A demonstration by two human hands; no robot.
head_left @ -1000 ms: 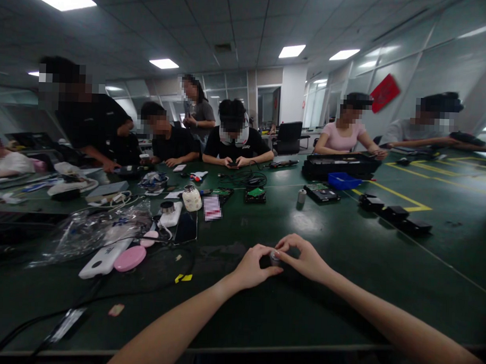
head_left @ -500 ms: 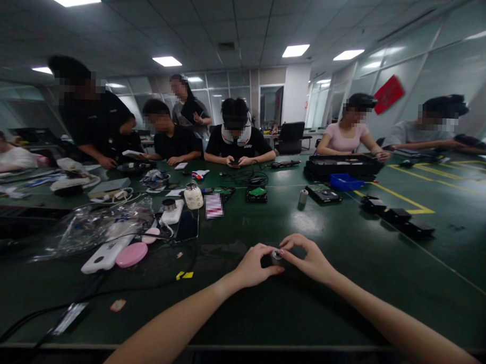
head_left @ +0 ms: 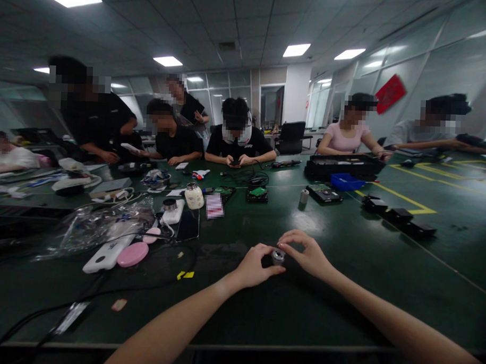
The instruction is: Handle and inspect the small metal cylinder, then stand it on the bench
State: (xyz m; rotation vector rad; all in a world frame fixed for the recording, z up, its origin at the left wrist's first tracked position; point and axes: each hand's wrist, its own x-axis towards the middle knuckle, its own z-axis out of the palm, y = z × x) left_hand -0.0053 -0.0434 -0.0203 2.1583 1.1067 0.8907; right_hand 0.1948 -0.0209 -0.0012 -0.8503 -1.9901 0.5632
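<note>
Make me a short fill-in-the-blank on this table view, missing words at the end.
1. The left grip has its ____ against the near side of a small metal cylinder.
2. Another metal cylinder stands just to the ____ of the rectangular black device, as pictured.
3. The open tray beyond that device is ____.
4. The large flat disc on the left side of the table is ____.

Missing words: thumb; left; blue; pink.
</note>
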